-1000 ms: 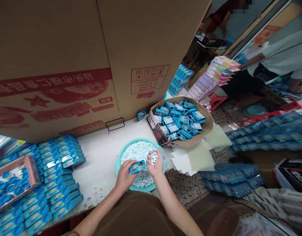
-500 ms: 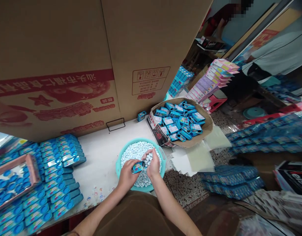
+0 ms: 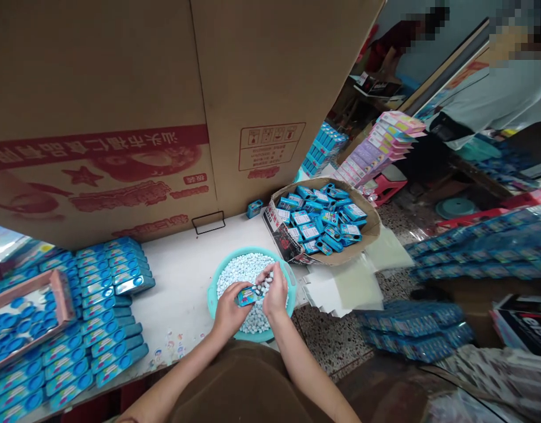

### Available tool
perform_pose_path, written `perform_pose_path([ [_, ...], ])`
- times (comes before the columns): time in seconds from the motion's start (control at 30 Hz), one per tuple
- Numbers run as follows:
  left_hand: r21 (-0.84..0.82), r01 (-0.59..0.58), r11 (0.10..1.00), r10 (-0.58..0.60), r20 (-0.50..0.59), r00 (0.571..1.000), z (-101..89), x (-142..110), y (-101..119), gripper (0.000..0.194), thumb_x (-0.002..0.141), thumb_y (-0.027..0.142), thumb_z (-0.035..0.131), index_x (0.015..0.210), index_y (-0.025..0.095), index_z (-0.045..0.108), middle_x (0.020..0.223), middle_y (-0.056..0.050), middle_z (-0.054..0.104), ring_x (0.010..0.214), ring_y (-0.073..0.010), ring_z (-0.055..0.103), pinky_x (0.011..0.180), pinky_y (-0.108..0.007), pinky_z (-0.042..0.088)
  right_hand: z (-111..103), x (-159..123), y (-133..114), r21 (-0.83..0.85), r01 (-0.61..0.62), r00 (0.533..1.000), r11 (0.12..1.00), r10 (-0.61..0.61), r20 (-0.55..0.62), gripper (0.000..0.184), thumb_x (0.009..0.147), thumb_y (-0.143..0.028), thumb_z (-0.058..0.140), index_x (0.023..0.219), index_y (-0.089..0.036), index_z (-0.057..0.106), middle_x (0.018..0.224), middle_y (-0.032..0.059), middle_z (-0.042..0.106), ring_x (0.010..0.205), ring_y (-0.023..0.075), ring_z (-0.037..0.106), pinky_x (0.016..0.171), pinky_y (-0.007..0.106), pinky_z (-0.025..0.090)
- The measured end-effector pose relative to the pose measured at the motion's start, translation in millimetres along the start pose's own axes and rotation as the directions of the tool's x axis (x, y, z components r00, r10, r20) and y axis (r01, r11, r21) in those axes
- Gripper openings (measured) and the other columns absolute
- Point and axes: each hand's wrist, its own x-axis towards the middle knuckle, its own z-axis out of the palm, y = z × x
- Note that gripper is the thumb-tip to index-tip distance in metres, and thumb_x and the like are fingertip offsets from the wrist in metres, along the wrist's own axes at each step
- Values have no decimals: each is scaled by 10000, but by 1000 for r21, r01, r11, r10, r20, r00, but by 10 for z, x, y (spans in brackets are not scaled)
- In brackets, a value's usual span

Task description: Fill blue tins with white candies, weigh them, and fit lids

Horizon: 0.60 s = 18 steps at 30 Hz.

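Observation:
My left hand (image 3: pixel 226 308) grips a small blue box (image 3: pixel 247 295) over a teal basin (image 3: pixel 213 281) full of small pale blue-white candies (image 3: pixel 239 269). Close against the box's right end, my right hand (image 3: pixel 276 294) is cupped and closed around a handful of those candies. Both hands hover above the basin's near half, touching each other at the box.
A round cardboard tray (image 3: pixel 373 218) of small blue boxes stands right of the basin. Rows of flat blue packs (image 3: pixel 107 294) cover the white table at the left. A big brown carton (image 3: pixel 164 106) walls the back. Paper sheets (image 3: pixel 345 282) lie by the table's edge. Other people stand at the upper right.
My right hand has come down and left with its candies until it meets the open end of the box. The left hand and box have shifted slightly toward it.

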Motion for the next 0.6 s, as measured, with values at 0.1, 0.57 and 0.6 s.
perform_pose_path([
  [0.1,5,-16,1000,16,-29,999,8,-31,5,357,641,122,620,969,260,651,1032,-26,667,1010,-209,596,925,-380,454,5,-11,-7,15,14,999,1000,-14,36,395,832,-551,457,655,-199,489,463,-57,480,467,103,485,545,235,412],
  [0.57,-138,154,978,-157,-14,987,226,-91,-96,366,595,150,686,954,210,654,1021,-38,683,981,-219,624,905,-379,470,-197,44,13,79,-76,996,994,79,-39,398,789,-583,508,677,-203,475,506,-65,468,484,91,458,530,224,390],
  [0.6,-138,147,980,-149,-3,989,222,-87,-102,371,602,147,681,966,214,652,1035,-37,678,997,-216,617,917,-379,462,-217,72,1,109,-105,993,988,110,-36,397,779,-586,520,679,-205,469,504,-71,457,473,87,444,513,218,377],
])
